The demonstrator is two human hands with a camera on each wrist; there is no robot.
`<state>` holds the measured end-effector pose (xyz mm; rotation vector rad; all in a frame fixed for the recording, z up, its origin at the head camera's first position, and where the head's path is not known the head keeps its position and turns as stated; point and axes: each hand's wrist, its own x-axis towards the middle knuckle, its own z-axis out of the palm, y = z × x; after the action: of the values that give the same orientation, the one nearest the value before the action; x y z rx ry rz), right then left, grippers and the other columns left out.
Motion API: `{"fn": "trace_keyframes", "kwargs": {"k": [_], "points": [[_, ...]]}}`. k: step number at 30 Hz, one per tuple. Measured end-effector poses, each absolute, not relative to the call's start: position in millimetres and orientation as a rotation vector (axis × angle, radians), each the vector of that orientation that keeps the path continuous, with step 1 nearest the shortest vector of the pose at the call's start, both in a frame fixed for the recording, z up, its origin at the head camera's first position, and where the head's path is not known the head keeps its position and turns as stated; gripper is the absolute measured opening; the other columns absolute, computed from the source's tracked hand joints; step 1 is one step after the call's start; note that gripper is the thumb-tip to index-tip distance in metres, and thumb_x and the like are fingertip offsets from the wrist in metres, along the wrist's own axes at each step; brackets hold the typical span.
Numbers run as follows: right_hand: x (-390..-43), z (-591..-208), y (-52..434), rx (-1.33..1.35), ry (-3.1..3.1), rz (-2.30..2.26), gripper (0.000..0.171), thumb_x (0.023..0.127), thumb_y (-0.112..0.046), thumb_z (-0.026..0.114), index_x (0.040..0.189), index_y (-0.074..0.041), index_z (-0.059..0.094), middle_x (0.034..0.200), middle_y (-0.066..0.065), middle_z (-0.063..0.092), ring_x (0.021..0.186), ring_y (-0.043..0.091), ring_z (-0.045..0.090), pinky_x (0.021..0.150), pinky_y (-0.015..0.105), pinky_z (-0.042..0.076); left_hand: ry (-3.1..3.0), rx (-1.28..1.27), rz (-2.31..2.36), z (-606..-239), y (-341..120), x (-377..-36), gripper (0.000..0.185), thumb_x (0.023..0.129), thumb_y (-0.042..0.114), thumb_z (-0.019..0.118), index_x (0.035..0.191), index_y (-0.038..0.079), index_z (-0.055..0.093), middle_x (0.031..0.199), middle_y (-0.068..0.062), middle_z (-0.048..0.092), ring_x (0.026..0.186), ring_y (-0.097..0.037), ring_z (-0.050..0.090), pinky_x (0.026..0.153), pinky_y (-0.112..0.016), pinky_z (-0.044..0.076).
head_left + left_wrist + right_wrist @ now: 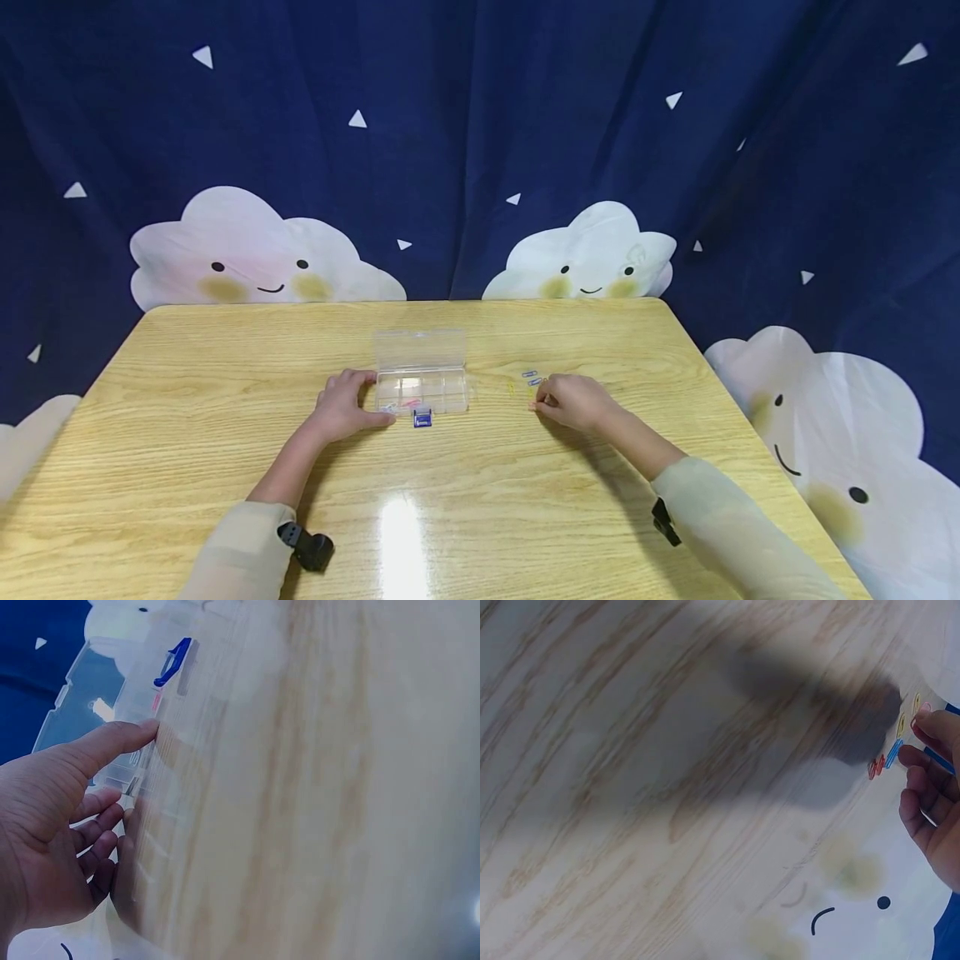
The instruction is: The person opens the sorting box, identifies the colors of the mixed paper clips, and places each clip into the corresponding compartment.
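L hand (347, 407), fingers spread, steadies clear compartment box (422, 382) w/ lid open, mid counter (187, 400). R hand (576, 402), fingers curled, pinches a paper clip beside loose paper clips (530, 377), just right of box.

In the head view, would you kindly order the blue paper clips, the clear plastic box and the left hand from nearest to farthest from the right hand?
1. Blue paper clips: just beyond the right hand, at its fingertips.
2. Clear plastic box: to its left, mid-table, lid open.
3. Left hand: farthest, touching the box's far left end.
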<state>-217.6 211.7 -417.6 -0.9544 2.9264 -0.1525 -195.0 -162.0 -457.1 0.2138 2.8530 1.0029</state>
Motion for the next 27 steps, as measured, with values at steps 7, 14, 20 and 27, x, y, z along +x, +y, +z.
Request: {"fn": "trace_keyframes", "kwargs": {"k": [7, 14, 20, 27], "points": [[-219, -416, 205, -0.971, 2.915, -0.148, 0.013, 0.089, -0.025, 0.064, 0.087, -0.015, 0.071, 0.07, -0.007, 0.054, 0.056, 0.002, 0.043, 0.051, 0.019, 0.038, 2.849, 0.205, 1.001, -458, -162, -195, 0.078, 0.072, 0.042, 0.077, 0.131, 0.001, 0.047, 0.136, -0.023, 0.041, 0.122, -0.042, 0.033, 0.096, -0.058, 0.029], [-222, -414, 197, -0.969, 2.908, -0.127, 0.011, 0.089, -0.025, 0.063, 0.089, -0.016, 0.07, 0.074, -0.009, 0.057, 0.058, 0.001, 0.045, 0.052, 0.02, 0.039, 2.847, 0.205, 1.006, -460, -162, -196, 0.079, 0.071, 0.043, 0.077, 0.131, 0.002, 0.047, 0.137, -0.023, 0.041, 0.123, -0.042, 0.033, 0.096, -0.058, 0.028], [-223, -415, 191, -1.022, 2.901, -0.118, 0.01, 0.089, -0.023, 0.063, 0.088, -0.016, 0.07, 0.073, -0.009, 0.058, 0.057, 0.001, 0.045, 0.051, 0.019, 0.039, 2.849, 0.207, 1.008, -460, -163, -196, 0.079, 0.071, 0.042, 0.078, 0.131, 0.001, 0.047, 0.136, -0.023, 0.041, 0.123, -0.042, 0.033, 0.096, -0.058, 0.028], [-225, -415, 185, -1.005, 2.901, -0.141, 0.013, 0.09, -0.027, 0.062, 0.09, -0.017, 0.069, 0.076, -0.008, 0.059, 0.058, 0.001, 0.046, 0.052, 0.019, 0.039, 2.848, 0.207, 1.007, -459, -162, -196, 0.078, 0.072, 0.042, 0.077, 0.131, 0.001, 0.047, 0.136, -0.023, 0.041, 0.122, -0.043, 0.033, 0.096, -0.058, 0.029]]}}
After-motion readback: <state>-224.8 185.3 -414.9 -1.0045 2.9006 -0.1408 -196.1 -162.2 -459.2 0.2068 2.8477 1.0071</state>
